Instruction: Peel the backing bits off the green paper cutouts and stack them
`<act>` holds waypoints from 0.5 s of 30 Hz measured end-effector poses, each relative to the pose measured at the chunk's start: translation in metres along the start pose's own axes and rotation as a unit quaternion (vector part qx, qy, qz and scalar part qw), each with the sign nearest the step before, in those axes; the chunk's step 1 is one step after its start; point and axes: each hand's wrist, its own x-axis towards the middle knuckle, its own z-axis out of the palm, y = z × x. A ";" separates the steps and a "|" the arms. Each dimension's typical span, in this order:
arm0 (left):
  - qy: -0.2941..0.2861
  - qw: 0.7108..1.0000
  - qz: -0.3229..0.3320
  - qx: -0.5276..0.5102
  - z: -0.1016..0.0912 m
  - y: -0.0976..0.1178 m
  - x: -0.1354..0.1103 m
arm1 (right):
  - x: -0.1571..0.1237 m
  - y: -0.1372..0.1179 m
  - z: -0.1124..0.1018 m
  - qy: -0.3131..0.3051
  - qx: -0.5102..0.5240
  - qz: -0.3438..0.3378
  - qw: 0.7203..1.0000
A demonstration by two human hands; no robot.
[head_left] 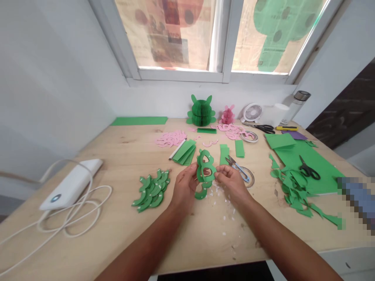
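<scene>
Both my hands hold a green paper cut-out with two holes, raised just above the wooden table. My left hand pinches its left edge and my right hand pinches its right edge. A curved green piece hangs or lies right below it. To the left lies a fanned pile of similar green cut-outs. Folded green paper strips sit just beyond my hands.
Small snips and a tape roll lie right of my hands. Green sheet with black scissors and scraps at right. Pink cut-outs, paper cactus models, a fan behind. White power bank with cable at left.
</scene>
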 end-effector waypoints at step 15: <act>0.021 0.999 0.022 0.039 -0.003 -0.008 0.005 | -0.003 0.002 0.002 -0.045 -0.093 -0.062 0.993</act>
